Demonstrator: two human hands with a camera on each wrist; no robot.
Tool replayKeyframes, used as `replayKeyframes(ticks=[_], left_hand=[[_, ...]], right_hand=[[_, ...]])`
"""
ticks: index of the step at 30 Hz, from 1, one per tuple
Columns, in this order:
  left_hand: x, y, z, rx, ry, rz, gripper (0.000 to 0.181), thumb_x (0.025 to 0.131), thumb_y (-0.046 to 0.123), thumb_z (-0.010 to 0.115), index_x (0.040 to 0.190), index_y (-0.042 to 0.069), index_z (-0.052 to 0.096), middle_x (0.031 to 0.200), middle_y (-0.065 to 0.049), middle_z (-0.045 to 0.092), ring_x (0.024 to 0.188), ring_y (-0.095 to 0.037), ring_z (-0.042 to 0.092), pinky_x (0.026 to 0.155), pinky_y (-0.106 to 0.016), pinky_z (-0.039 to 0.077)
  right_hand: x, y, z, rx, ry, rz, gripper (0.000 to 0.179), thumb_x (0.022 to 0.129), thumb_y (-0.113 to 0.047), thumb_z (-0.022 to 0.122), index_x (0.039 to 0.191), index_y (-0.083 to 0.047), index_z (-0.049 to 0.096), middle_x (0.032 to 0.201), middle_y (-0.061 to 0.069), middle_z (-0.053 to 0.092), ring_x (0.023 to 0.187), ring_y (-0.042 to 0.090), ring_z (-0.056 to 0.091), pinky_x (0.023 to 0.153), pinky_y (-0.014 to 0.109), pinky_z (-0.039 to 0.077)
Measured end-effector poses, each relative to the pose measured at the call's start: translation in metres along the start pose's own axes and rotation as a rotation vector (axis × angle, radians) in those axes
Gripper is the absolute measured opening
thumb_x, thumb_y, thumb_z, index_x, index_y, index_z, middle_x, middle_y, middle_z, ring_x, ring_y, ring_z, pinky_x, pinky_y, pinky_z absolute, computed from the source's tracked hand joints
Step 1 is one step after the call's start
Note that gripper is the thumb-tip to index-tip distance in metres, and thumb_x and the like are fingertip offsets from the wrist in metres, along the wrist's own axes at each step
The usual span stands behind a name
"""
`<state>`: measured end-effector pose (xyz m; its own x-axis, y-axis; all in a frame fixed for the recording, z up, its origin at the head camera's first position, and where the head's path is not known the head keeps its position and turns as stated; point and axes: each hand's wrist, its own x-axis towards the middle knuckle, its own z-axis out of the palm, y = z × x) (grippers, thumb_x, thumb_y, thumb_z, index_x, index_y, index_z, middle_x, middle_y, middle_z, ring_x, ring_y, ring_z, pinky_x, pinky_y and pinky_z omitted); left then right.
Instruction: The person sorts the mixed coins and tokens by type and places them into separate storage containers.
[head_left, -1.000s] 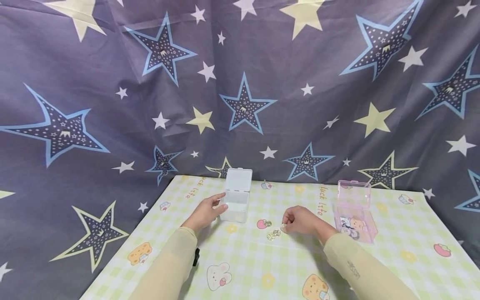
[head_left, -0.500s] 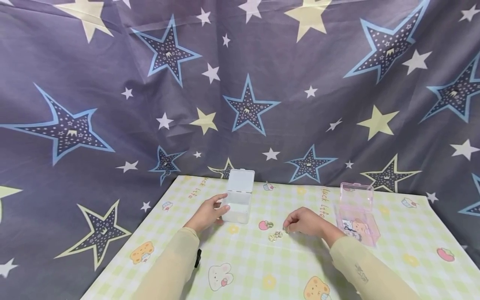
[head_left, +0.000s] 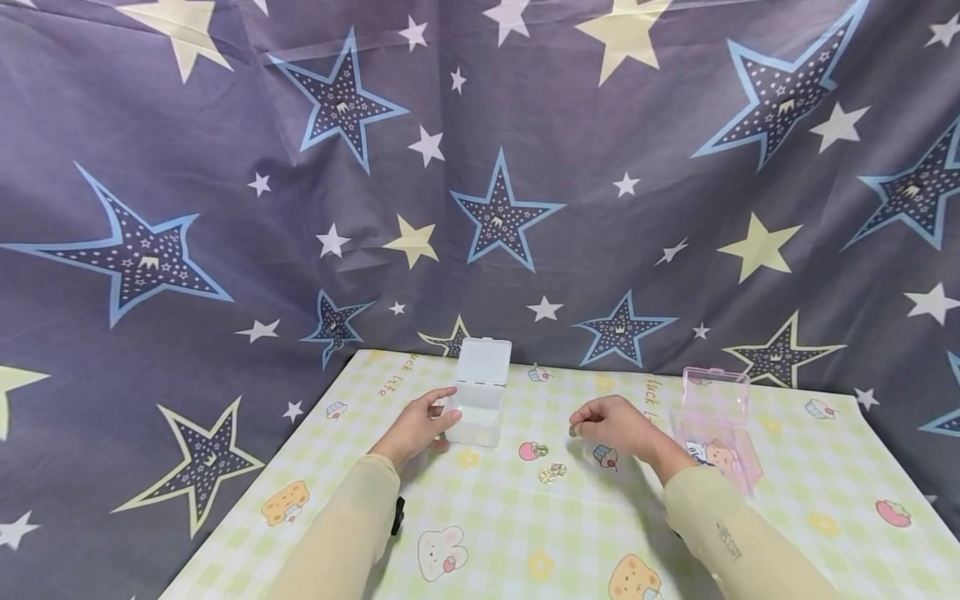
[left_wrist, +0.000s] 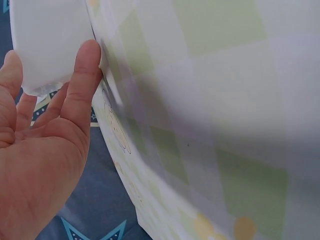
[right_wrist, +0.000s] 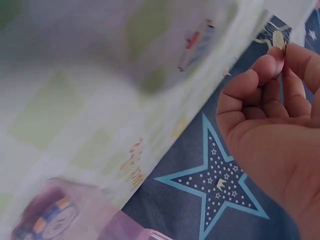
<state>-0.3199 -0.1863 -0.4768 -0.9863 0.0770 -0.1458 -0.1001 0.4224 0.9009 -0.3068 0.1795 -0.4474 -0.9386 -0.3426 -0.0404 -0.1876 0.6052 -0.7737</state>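
Note:
A translucent white plastic box point(head_left: 474, 434) stands on the table with its hinged lid point(head_left: 483, 362) raised. My left hand point(head_left: 415, 427) grips the box by its left side, thumb at the front; the left wrist view shows thumb and fingers around the box's end point(left_wrist: 52, 42). My right hand point(head_left: 617, 423) is above the table, right of the box, pinching a gold coin point(right_wrist: 278, 39) between thumb and fingertips. Below and left of that hand lie a few shiny gold coins point(head_left: 552, 473), with another coin point(head_left: 542, 451) beside the printed strawberry.
A transparent pink box point(head_left: 738, 467) with its lid point(head_left: 716, 395) up stands to the right, behind my right forearm, with cartoon pictures visible on or in it. A green-checked cloth point(head_left: 510, 525) covers the table. A starry dark curtain point(head_left: 390, 167) hangs behind.
My right hand has picked a coin off the table and lifted it slightly away. My left hand keeps its grip on the white box. The head view has shifted slightly.

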Motion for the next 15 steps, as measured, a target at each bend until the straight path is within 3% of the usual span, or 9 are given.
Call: replayKeyframes(ticks=[7,15], left_hand=[[0.002,-0.002,-0.001,0.019,0.008,-0.02,0.06,0.105,0.029,0.071,0.161,0.028,0.05,0.16,-0.029,0.049,0.144,-0.037,0.055,0.073,-0.038,0.066],[0.002,-0.003,-0.001,0.005,0.009,-0.016,0.06,0.104,0.027,0.073,0.16,0.03,0.05,0.16,-0.029,0.049,0.129,-0.034,0.064,0.065,-0.038,0.065]], right_hand=[[0.011,-0.008,-0.003,0.137,0.093,0.037,0.02,0.104,-0.018,0.068,0.118,-0.007,0.078,0.115,0.008,0.08,0.107,0.018,0.072,0.1,0.04,0.056],[0.024,-0.016,0.01,0.245,0.211,0.073,0.024,0.104,-0.018,0.069,0.122,-0.006,0.078,0.119,0.01,0.079,0.107,0.02,0.07,0.099,0.038,0.056]])
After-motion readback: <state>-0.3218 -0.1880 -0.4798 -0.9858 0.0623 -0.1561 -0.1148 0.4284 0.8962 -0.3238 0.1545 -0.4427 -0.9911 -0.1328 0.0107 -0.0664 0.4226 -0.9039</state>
